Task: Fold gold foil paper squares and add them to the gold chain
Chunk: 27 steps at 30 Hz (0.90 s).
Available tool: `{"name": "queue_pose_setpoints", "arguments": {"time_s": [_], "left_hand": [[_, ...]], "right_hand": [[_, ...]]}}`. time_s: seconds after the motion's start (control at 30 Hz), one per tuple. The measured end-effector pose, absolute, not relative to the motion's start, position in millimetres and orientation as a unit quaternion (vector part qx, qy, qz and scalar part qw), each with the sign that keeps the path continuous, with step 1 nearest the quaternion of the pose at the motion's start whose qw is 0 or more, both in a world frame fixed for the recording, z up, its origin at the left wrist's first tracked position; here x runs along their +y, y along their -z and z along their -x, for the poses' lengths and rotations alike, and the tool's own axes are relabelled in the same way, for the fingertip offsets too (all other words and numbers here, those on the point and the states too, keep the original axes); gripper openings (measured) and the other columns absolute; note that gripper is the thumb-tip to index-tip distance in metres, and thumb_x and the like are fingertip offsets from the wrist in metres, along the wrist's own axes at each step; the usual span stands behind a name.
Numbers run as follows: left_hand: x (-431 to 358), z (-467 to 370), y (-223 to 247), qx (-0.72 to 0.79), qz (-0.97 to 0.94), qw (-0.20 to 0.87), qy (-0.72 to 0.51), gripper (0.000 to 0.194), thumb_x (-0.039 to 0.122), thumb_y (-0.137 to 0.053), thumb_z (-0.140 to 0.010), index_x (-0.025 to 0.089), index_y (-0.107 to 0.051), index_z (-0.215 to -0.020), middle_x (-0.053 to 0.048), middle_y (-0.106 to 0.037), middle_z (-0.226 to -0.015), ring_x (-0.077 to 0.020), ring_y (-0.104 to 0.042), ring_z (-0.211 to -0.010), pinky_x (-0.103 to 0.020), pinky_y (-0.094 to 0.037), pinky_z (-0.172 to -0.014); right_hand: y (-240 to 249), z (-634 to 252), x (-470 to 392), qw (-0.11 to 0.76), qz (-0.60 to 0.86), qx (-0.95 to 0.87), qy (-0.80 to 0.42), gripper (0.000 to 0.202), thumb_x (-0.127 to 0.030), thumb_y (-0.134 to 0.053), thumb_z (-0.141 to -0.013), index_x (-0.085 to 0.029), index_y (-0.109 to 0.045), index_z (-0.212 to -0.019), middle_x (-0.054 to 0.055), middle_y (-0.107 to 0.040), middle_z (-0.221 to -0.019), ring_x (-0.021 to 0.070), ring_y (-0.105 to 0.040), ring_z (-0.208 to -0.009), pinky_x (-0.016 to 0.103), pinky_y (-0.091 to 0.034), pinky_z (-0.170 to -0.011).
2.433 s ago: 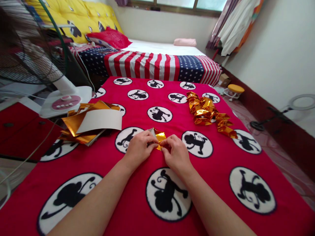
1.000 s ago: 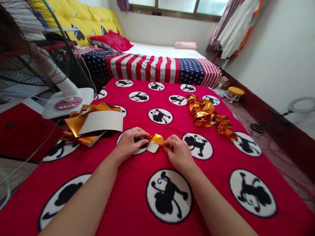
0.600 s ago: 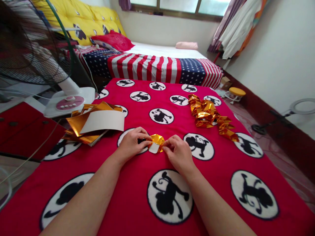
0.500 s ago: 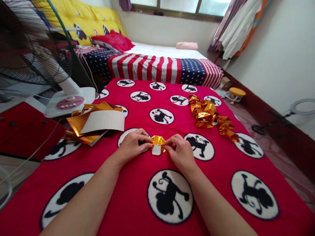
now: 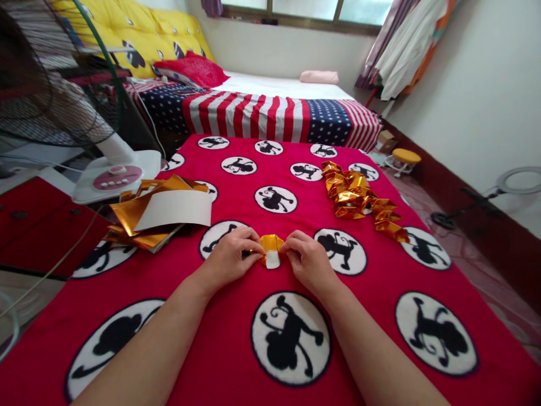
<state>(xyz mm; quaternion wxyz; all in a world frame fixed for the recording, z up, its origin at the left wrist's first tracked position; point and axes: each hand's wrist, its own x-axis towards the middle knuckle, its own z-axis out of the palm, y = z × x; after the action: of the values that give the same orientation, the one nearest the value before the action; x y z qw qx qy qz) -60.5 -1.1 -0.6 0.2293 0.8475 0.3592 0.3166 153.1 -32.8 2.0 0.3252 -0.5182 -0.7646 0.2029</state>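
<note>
A small folded piece of gold foil paper (image 5: 271, 243) with a white patch at its near side lies between my hands over the red cloth. My left hand (image 5: 236, 251) pinches its left end between thumb and fingers. On the other side my right hand (image 5: 305, 256) pinches the right end. Left of my hands is a loose stack of gold sheets (image 5: 127, 217), with a white sheet (image 5: 175, 208) on top. Folded gold pieces (image 5: 350, 194) sit in nested rows at the right rear of the cloth.
The red cloth (image 5: 203, 349) has round monkey prints. A fan (image 5: 114, 146) stands at the left, beside a red cabinet (image 5: 38, 214). Beyond are a bed (image 5: 270, 115), a yellow stool (image 5: 406, 156) and a ring-shaped stand (image 5: 486, 194) at the right.
My left hand has shifted slightly on the foil's left end, and the piece looks a little more opened out. The whole view has moved slightly.
</note>
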Motion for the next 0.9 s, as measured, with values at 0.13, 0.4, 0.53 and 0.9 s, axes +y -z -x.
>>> {"name": "queue_pose_setpoints", "arguments": {"time_s": [0.13,0.4,0.53,0.9], "left_hand": [[-2.6,60.5,-1.9,0.370,-0.850,0.224,-0.302,0.015,0.011,-0.065,-0.079,0.022,-0.076,-0.079,-0.004,-0.067,-0.086,-0.0162,-0.061,-0.083,-0.029,-0.049,-0.077],[-5.9,55.8,-4.9,0.420,-0.831,0.235,-0.281,0.006,0.018,-0.072,-0.075,0.022,-0.075,-0.076,-0.002,-0.067,-0.085,-0.0160,-0.060,-0.083,-0.029,-0.047,-0.076],[-7.4,54.1,-7.4,0.434,-0.826,0.233,-0.275,0.004,0.020,-0.073,-0.073,0.022,-0.075,-0.075,-0.002,-0.066,-0.085,-0.0161,-0.060,-0.083,-0.029,-0.047,-0.076],[-5.6,53.6,-7.0,0.439,-0.826,0.236,-0.263,0.003,0.021,-0.074,-0.071,0.022,-0.074,-0.074,-0.002,-0.066,-0.086,-0.0167,-0.060,-0.085,-0.030,-0.046,-0.078]], "right_hand": [[-4.6,-156.9,-35.4,0.323,0.502,-0.769,-0.226,0.023,-0.001,-0.055,-0.080,-0.019,-0.070,-0.078,0.003,-0.062,-0.089,0.0147,-0.060,-0.081,0.025,-0.046,-0.073],[-2.3,-154.0,-35.4,0.338,0.525,-0.745,-0.235,0.020,-0.004,-0.060,-0.075,-0.019,-0.073,-0.076,0.002,-0.062,-0.086,0.0140,-0.059,-0.077,0.025,-0.045,-0.070],[0.0,-151.3,-35.0,0.344,0.538,-0.736,-0.225,0.014,-0.008,-0.063,-0.075,-0.019,-0.072,-0.073,0.002,-0.061,-0.085,0.0142,-0.058,-0.076,0.026,-0.045,-0.068],[2.0,-151.2,-33.7,0.345,0.547,-0.723,-0.241,0.015,-0.007,-0.065,-0.075,-0.020,-0.071,-0.071,0.002,-0.061,-0.083,0.0140,-0.058,-0.074,0.026,-0.044,-0.066]]}}
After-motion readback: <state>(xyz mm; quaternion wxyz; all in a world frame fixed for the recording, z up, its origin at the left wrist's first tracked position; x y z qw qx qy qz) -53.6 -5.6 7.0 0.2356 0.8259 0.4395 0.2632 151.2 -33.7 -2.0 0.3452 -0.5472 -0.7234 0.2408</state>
